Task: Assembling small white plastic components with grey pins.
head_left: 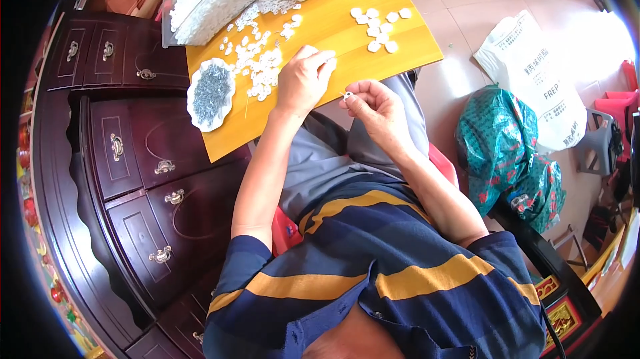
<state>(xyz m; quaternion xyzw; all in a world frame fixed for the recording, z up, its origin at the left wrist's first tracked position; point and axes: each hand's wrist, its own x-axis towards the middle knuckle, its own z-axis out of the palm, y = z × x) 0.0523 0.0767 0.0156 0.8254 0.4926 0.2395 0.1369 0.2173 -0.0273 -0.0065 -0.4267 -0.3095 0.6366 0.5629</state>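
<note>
Left hand [303,79] rests loosely curled on the yellow bench [347,32] beside scattered white discs [257,59]. Right hand [377,106] pinches a small white piece [347,95], possibly a disc, just off the bench's near edge. A dish of metal pins [211,94] sits left.

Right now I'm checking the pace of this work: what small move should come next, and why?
Probably bring the left hand back to the right hand. The right pinches a tiny white piece clear of the yellow board, while the left rests by the loose white pieces.
</note>
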